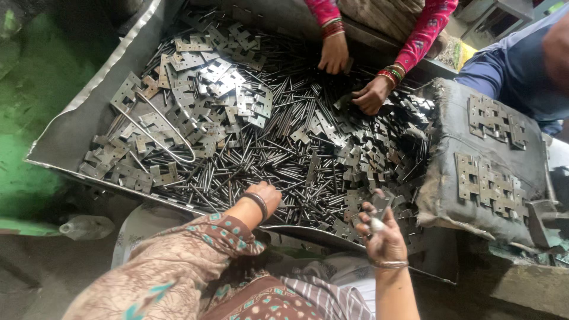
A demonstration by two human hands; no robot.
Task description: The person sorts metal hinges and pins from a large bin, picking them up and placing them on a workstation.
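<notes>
Head view: left hand (265, 195) rests closed among steel pins (237, 172) (long axes mostly pointing away from it), while right hand (379, 228) grips hinge plates (379, 204).

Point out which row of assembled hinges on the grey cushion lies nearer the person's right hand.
The lower row of hinges, at the grey cushion's near edge. The upper row lies farther from the right hand, toward the blue-sleeved co-worker.

- sheet-metal tray (77, 127): heaped with thin steel pins (278, 160) and flat notched hinge plates (219, 83)
- bent wire loop (157, 139) on the plates, left
- grey padded block (504, 178) at right, carrying rows of assembled hinges (489, 184)
</notes>
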